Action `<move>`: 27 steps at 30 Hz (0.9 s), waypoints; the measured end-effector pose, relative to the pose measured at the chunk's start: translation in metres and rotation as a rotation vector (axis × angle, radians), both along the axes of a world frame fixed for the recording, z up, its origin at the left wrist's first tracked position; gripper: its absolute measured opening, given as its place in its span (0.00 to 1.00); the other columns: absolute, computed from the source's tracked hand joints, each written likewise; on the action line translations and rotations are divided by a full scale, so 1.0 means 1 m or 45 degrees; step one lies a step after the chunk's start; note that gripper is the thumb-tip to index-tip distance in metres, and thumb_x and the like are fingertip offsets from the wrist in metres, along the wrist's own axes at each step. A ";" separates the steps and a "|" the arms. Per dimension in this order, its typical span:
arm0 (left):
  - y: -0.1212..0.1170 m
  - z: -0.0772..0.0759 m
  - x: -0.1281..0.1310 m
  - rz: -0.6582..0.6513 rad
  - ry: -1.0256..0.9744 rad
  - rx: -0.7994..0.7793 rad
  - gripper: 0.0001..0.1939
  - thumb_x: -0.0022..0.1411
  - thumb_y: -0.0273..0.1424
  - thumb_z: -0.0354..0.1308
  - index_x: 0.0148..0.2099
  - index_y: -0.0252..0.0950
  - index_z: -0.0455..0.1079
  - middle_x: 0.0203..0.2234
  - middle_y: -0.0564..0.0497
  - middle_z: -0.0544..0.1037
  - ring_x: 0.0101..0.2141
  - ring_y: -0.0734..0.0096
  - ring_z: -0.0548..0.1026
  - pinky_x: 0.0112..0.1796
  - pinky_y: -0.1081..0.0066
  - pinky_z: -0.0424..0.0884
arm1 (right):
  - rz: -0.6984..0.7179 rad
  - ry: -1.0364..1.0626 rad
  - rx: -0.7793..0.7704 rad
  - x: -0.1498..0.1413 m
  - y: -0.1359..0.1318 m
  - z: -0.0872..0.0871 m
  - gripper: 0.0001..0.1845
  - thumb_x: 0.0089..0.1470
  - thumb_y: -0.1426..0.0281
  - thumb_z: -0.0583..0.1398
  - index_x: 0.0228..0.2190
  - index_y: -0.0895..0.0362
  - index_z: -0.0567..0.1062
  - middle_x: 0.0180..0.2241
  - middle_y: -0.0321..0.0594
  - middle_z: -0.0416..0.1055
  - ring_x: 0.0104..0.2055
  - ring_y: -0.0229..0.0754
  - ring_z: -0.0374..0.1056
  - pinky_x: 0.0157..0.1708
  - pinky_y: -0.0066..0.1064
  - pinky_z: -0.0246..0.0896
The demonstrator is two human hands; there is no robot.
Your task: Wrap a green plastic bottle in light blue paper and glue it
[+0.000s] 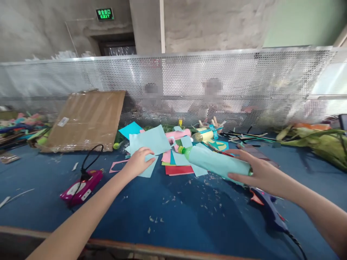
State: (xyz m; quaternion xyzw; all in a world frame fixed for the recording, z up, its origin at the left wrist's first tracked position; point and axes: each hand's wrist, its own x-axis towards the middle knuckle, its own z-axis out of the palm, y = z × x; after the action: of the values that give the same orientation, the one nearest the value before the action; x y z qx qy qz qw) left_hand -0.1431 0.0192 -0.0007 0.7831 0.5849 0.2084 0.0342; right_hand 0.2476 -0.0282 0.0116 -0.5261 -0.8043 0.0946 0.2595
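Note:
My right hand [252, 169] is closed around the base end of a green plastic bottle [187, 153] wrapped in light blue paper. The bottle lies tilted, with its capped neck pointing left. My left hand [139, 162] has its fingers bent on the near edge of a light blue paper sheet [151, 141], thumb lower down. Another pale blue piece lies under that hand. Below my right hand rests a dark blue glue gun [267, 207] with an orange trigger. Red paper [179, 170] and other coloured sheets are stacked between my hands.
A magenta power strip [81, 187] with a black plug sits at left. Behind it leans a cardboard sheet [86, 121]. Wrapped bottles, including a pink one [180, 134], lie near the perforated metal screen [238, 83]. Green leafy material [320, 141] is at right. Scraps dot the blue tabletop [176, 224].

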 end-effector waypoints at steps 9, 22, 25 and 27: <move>0.050 -0.021 0.004 0.058 0.252 0.060 0.14 0.55 0.28 0.58 0.46 0.35 0.73 0.42 0.39 0.77 0.51 0.46 0.69 0.52 0.54 0.63 | 0.054 0.018 -0.121 -0.019 -0.010 -0.007 0.29 0.50 0.54 0.63 0.53 0.47 0.69 0.36 0.36 0.79 0.27 0.43 0.73 0.25 0.32 0.69; 0.032 0.000 0.032 -0.164 -0.128 -0.140 0.24 0.68 0.41 0.39 0.46 0.37 0.75 0.42 0.45 0.81 0.44 0.57 0.77 0.43 0.65 0.72 | 0.351 -0.044 -0.426 -0.070 -0.009 -0.001 0.35 0.48 0.59 0.66 0.57 0.47 0.64 0.49 0.43 0.74 0.46 0.50 0.73 0.39 0.35 0.69; 0.012 0.012 0.048 -0.425 -0.205 -0.432 0.24 0.65 0.48 0.45 0.43 0.38 0.76 0.38 0.48 0.82 0.40 0.60 0.78 0.39 0.70 0.72 | 0.421 -0.088 -0.609 -0.072 0.005 0.003 0.43 0.46 0.54 0.67 0.61 0.47 0.60 0.55 0.45 0.68 0.54 0.54 0.68 0.46 0.39 0.66; 0.001 0.018 0.054 -0.470 -0.196 -0.592 0.25 0.63 0.51 0.47 0.45 0.38 0.76 0.40 0.48 0.81 0.40 0.59 0.77 0.39 0.70 0.71 | 0.470 -0.103 -0.666 -0.070 0.017 0.006 0.48 0.44 0.50 0.67 0.63 0.47 0.58 0.60 0.45 0.63 0.59 0.55 0.62 0.52 0.40 0.63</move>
State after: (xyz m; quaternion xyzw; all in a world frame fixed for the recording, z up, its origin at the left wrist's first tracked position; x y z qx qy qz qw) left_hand -0.0895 0.0205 0.0172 0.8292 0.4605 0.1179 0.2941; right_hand 0.1772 -0.0112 0.0175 -0.4236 -0.8442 0.3226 0.0619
